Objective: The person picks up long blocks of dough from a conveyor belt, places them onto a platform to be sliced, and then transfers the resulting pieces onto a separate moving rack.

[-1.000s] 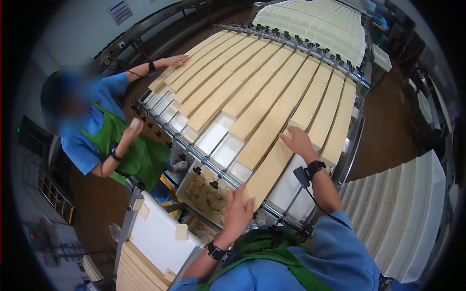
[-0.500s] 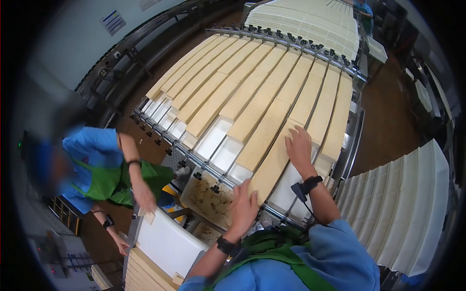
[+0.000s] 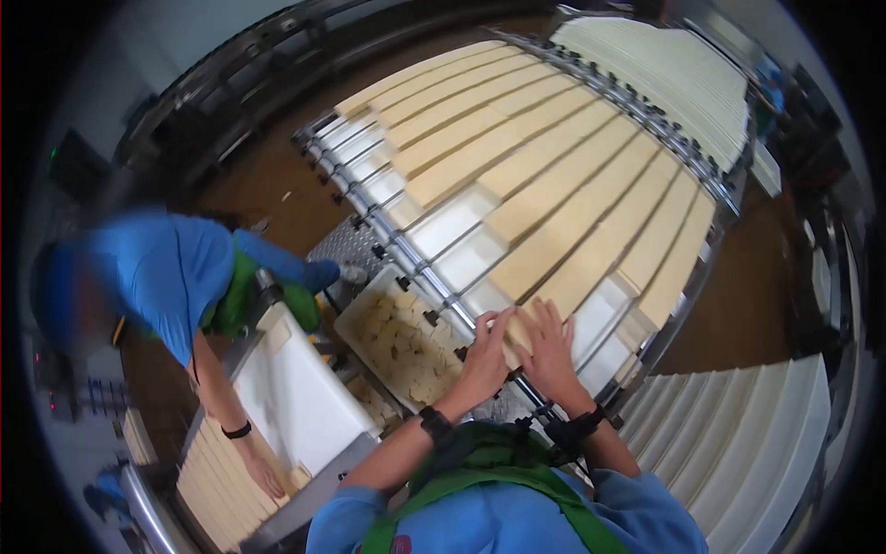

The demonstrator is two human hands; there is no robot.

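Long pale beige blocks (image 3: 554,247) lie side by side in lanes parted by thin metal rods, on a white surface in a metal frame. My left hand (image 3: 486,358) curls around the near end of one pale block (image 3: 515,355), at the front rail. Right beside it, my right hand (image 3: 551,353) has its fingers over the top of the same end. Both hands touch the block, and they hide much of its end. A strip of bare white surface (image 3: 602,319) shows to the right of my right hand.
Below the front rail (image 3: 415,266) with black knobs stands a tub (image 3: 365,309) of broken pale pieces. At left, a co-worker's hand (image 3: 266,475) rests on bars beside a white board (image 3: 300,388). White pleated sheets (image 3: 729,434) stand at lower right.
My right hand has come down the block to its near end, beside my left hand. The view has turned. The co-worker's arm has reached down to the bars at lower left.
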